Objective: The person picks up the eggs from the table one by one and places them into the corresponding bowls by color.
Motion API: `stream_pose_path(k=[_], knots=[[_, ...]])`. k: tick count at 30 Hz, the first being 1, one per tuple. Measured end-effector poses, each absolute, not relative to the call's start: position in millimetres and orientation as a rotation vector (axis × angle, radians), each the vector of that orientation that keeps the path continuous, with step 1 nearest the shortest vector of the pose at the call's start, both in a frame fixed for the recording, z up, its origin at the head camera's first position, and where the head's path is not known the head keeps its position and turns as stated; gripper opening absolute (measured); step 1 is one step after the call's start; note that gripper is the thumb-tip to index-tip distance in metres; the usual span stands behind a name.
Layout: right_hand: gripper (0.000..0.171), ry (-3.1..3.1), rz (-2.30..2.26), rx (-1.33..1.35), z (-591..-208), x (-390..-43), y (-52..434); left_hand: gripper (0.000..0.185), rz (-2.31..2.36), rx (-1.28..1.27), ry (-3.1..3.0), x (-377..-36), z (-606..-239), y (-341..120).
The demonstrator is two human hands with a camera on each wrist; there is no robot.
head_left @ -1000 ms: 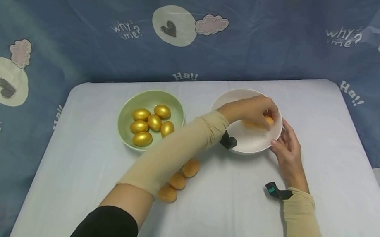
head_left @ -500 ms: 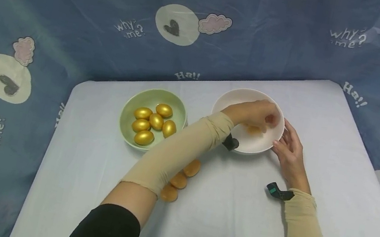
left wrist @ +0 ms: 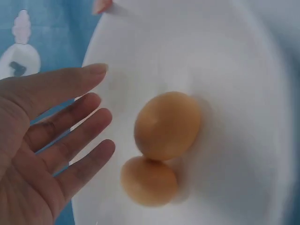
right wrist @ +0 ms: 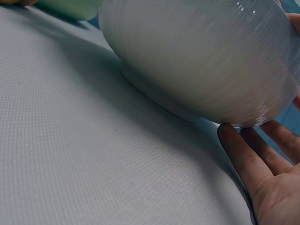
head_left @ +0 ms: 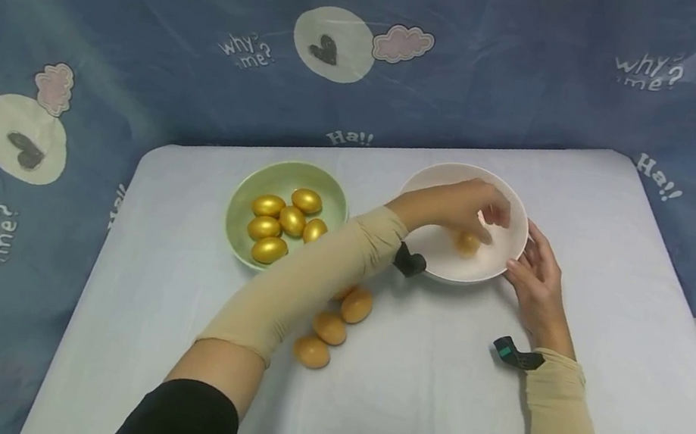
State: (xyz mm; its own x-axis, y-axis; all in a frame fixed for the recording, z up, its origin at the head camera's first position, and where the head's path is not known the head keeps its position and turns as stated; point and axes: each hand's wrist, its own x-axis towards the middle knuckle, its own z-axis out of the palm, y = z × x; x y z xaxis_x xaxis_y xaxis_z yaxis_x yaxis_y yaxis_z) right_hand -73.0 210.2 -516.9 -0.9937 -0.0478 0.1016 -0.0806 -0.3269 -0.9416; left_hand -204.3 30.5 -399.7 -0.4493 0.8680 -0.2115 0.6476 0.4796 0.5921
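Note:
My left hand (head_left: 473,201) hovers inside the white bowl (head_left: 450,266), its fingers spread and holding nothing. Two brown eggs (left wrist: 168,125) lie against each other on the bowl's floor, just beyond the fingertips in the left wrist view. In the head view the hand partly covers them. My right hand (head_left: 539,281) holds the bowl by its right side, thumb near the rim and fingers against the outer wall. Seen from the right wrist, fingertips (right wrist: 228,131) touch the bowl's underside curve.
To the left stands a light green bowl (head_left: 239,213) containing several golden eggs (head_left: 292,221). Several brown eggs (head_left: 329,327) lie in a slanting row on the white tablecloth (head_left: 414,397), partly behind the left forearm. A blue printed curtain (head_left: 201,100) hangs behind the table.
My left hand has let go of a brown egg in the white bowl, spread its fingers and drawn slightly back. The right hand keeps its hold on the bowl. The head view has shifted slightly.

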Motion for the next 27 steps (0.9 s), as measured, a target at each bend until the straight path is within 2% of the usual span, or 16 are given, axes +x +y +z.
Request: stream_pose_path(k=[9, 19, 27], knots=[[0.069, -1.810, 2.541, 0.174, -518, -73, 206, 0.038, 0.897, 1.203, 2.212, -170, -391, -32], [0.069, -1.812, 2.528, 0.168, -513, -75, 202, 0.041, 1.251, 1.183, 2.326, -89, -394, -128], [0.069, -1.757, 2.545, 0.151, -511, -72, 203, 0.043, 1.380, 1.080, 2.404, -31, -406, -180]])
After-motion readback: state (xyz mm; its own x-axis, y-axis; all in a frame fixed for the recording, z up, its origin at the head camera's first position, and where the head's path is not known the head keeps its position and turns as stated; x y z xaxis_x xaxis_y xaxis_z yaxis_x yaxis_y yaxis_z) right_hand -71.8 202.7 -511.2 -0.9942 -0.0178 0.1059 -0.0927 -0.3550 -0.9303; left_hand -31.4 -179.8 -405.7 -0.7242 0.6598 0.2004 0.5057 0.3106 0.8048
